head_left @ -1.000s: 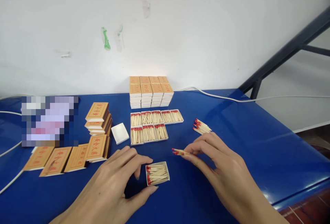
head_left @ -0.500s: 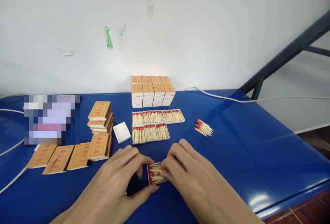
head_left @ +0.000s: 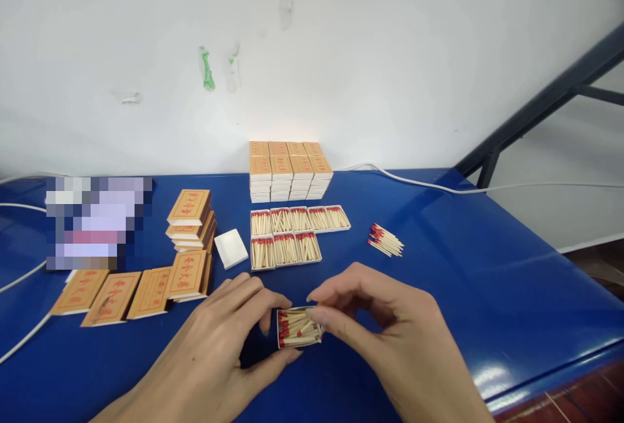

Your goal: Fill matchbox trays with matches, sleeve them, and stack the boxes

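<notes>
A white matchbox tray (head_left: 299, 346) filled with red-headed matches (head_left: 292, 327) lies on the blue table near its front. My left hand (head_left: 229, 325) holds this tray from the left, thumb along its near side and index finger at its far corner. Some matches inside lie askew. Over the tray's right end is my right hand (head_left: 385, 325), its thumb and index fingertip slightly apart, with no match visible between them. Behind the hands, two rows of filled matchbox trays (head_left: 285, 251) stand side by side. A loose pile of matches (head_left: 385, 240) lies to the right.
Stacked matchboxes (head_left: 290, 169) stand against the wall. Orange matchbox sleeves (head_left: 190, 208) are piled and laid out on the left, beside a white, upside-down tray (head_left: 231, 249). A blurred-out object (head_left: 97, 221) lies far left. White cables (head_left: 414, 182) cross the table (head_left: 487, 280).
My right hand has lifted and drawn back from the matches, its thumb and index finger spreading. More of the tray's right end shows. My left hand keeps its place.
</notes>
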A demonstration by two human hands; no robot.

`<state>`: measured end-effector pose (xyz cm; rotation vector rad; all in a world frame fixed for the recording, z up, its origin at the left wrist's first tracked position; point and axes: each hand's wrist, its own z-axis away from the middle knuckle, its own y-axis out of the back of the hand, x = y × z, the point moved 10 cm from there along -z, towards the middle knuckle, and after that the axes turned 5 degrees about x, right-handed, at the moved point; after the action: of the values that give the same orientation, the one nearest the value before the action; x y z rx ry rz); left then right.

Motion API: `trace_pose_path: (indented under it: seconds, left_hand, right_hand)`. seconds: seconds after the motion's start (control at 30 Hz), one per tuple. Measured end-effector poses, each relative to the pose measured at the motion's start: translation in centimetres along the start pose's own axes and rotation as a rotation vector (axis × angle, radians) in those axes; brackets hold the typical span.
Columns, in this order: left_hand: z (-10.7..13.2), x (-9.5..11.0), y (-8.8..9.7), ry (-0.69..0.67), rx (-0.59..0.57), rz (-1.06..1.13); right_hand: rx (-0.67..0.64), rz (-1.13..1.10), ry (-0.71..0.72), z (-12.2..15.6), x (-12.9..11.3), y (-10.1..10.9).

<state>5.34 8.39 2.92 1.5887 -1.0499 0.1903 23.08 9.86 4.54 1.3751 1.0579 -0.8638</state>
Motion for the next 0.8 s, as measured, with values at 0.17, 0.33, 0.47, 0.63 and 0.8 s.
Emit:
trace_pose_path:
  seconds: [0.17,0.33,0.47,0.63,0.8]
  left_hand:
    - [0.0,0.0,0.0,-0.009,0.008,0.003]
    - [0.0,0.0,0.1,-0.009,0.007,0.007]
    - [0.0,0.0,0.1,-0.011,0.010,0.008]
    - [-0.1,0.1,0.0,-0.024,0.012,0.001]
    - [-0.2,0.2,0.2,-0.020,0.021,-0.008]
  right_hand:
    - [0.015,-0.210,-0.195,0.6,2.6,-1.7]
    - [0.171,-0.056,-0.040,1.4,1.8,-0.4]
    - [0.175,0.074,0.044,2.4,2.0,-0.1]
    - [0.193,0.175,0.148,3.6,2.1,0.0]
    - [0.154,0.184,0.236,3.9,0.9,-0.4]
